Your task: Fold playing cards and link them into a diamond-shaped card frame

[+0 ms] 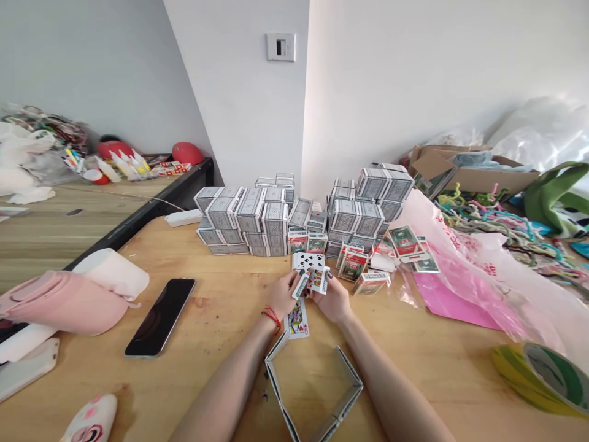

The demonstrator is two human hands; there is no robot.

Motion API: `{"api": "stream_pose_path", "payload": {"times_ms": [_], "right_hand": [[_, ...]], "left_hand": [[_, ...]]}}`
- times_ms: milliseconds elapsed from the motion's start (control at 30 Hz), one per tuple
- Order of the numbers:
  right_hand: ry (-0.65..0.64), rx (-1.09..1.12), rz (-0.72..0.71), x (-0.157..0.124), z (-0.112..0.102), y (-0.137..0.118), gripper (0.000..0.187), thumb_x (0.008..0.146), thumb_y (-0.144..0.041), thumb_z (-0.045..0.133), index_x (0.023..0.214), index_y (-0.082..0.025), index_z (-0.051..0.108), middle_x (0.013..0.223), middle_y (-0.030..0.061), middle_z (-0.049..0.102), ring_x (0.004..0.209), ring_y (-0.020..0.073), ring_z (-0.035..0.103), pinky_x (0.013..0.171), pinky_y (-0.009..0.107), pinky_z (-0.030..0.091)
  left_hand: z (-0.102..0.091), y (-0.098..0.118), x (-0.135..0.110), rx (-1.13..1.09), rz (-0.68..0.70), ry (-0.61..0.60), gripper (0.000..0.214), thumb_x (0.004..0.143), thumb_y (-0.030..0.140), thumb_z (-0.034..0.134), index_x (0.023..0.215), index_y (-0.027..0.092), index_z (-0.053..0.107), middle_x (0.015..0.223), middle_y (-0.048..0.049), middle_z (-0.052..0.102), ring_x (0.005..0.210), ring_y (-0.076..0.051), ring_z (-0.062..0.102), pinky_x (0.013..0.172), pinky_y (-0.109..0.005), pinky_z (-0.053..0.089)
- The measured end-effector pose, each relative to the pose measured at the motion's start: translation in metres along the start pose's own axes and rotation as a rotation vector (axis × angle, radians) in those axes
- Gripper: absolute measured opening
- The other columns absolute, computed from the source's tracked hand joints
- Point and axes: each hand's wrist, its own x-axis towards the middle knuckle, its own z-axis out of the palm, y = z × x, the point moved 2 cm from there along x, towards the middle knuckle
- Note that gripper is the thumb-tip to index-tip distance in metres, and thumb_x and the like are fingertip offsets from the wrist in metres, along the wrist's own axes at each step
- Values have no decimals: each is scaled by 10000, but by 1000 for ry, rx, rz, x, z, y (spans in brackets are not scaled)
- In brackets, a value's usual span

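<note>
My left hand (281, 294), a red string bracelet at its wrist, pinches a narrow playing card piece (300, 286) that looks folded, its patterned edge towards me. My right hand (335, 301) grips a face card (317, 279) that seems bent along its side. Both hands are close together, with fingertips partly hidden by the cards. Just behind them is a black-pip card (307, 261). A queen of hearts (298, 320) lies face up under my left wrist. Between my forearms stands an angular open ring of joined folded cards (348, 402).
Stacked card blocks (251, 212) line the wall, with more card blocks (356, 215) to the right. Card boxes (354, 264) sit before them. A phone (160, 317) and pink roll (69, 301) lie left. Yellow tape (515, 374) and plastic wrap (464, 245) are right.
</note>
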Motion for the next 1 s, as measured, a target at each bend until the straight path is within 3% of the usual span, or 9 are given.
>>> {"api": "stream_pose_path", "payload": {"times_ms": [167, 367, 567, 733, 1000], "right_hand": [[37, 45, -52, 0, -1, -6, 220, 747, -373, 569, 875, -203, 628, 874, 35, 658, 739, 179, 585, 609, 293, 462], [50, 22, -56, -1, -1, -8, 194, 728, -356, 592, 839, -202, 632, 864, 33, 660, 720, 176, 582, 571, 271, 457], [86, 33, -77, 1, -3, -8, 186, 738, -352, 585, 860, -217, 626, 890, 19, 668, 736, 173, 592, 585, 274, 464], [114, 35, -59, 1, -5, -7, 207, 734, -363, 591, 875, -216, 627, 874, 17, 680, 750, 183, 606, 619, 294, 475], [104, -68, -28, 0, -5, -6, 250, 739, -434, 566, 856, -217, 609, 830, 26, 671, 657, 178, 601, 547, 288, 458]], "left_hand": [[5, 2, 0, -248, -19, -116, 278, 776, 407, 502, 833, 151, 595, 738, -31, 622, 643, -138, 556, 582, -225, 422], [8, -4, 2, -337, 0, -107, 255, 729, 342, 589, 891, 149, 553, 692, -18, 588, 622, -121, 553, 588, -223, 434], [6, -5, 4, -325, -6, 46, 224, 766, 344, 548, 885, 160, 503, 735, -22, 588, 647, -119, 572, 573, -216, 451], [5, -7, 5, -320, -4, 198, 274, 784, 277, 517, 1022, 175, 428, 852, -38, 579, 595, -93, 561, 523, -203, 452], [2, -6, 4, -165, -3, 258, 335, 800, 229, 460, 1130, 184, 426, 860, -27, 572, 558, -70, 548, 491, -183, 431]]}}
